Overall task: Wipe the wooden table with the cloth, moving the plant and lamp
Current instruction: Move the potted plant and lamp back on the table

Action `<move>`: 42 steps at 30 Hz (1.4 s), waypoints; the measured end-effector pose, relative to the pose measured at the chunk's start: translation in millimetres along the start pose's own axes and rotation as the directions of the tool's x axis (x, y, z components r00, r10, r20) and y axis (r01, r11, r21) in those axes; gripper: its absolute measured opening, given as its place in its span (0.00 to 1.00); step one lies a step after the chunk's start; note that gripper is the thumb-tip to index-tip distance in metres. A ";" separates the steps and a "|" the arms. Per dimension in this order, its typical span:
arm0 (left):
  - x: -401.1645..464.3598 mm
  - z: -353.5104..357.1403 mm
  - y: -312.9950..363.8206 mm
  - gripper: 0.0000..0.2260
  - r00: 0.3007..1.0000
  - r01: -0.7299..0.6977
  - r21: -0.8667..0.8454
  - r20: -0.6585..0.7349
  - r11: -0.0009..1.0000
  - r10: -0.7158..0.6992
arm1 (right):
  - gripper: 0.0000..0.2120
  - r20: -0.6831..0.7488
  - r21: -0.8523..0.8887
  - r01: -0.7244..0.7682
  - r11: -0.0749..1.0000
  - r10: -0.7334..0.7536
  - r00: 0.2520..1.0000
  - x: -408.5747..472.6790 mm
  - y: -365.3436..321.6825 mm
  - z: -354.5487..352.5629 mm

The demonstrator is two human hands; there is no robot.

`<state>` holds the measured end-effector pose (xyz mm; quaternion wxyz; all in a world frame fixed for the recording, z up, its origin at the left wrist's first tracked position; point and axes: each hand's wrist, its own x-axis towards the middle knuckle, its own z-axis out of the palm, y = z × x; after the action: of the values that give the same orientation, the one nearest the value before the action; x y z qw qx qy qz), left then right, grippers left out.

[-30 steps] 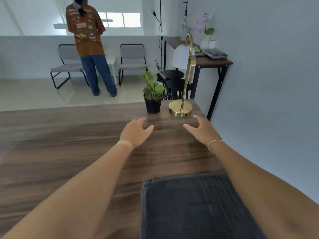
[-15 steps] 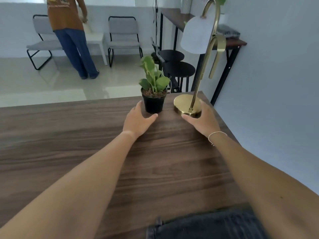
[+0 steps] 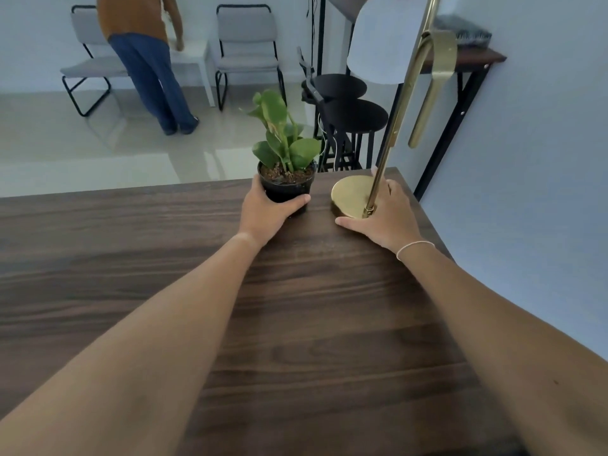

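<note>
Left hand (image 3: 263, 213) grips plant (image 3: 286, 172); right hand (image 3: 388, 215) on lamp (image 3: 353, 195) (one each).

A dark walnut-brown counter (image 3: 296, 324), streaked with paler grain, carries a green-leaved plant (image 3: 285, 139) in a glossy black pot (image 3: 287, 189) beside a polished gold lamp (image 3: 353, 195) with a white shade.

Two grey chairs (image 3: 245, 31) flank a white side table (image 3: 192, 54) where a person (image 3: 144, 57) bends; black stools (image 3: 355, 115) stand nearer.
</note>
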<state>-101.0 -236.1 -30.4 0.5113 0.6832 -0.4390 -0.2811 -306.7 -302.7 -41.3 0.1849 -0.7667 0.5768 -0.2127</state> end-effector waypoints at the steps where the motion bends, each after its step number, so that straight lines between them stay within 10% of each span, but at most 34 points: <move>1: 0.0 0.7 -0.1 0.33 1.000 -0.002 -0.003 -0.005 1.000 0.002 | 0.54 -0.002 -0.003 -0.001 1.000 0.001 1.000 0.6 -0.2 -0.4; 26: -122.1 -132.4 -32.0 0.34 0.987 0.080 0.035 -0.140 0.996 -0.074 | 0.39 0.070 0.083 0.146 0.986 -0.152 0.986 -105.4 -92.8 45.4; 42: -111.6 -206.4 -60.9 0.34 1.000 0.008 0.042 0.024 0.999 -0.009 | 0.40 0.023 0.083 0.063 0.995 -0.065 0.998 -132.9 -143.2 69.7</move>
<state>39.0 -38.2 -29.3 0.4904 0.6921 -0.4481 -0.2825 -186.1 -133.9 -39.2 0.2166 -0.7793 0.5402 -0.2323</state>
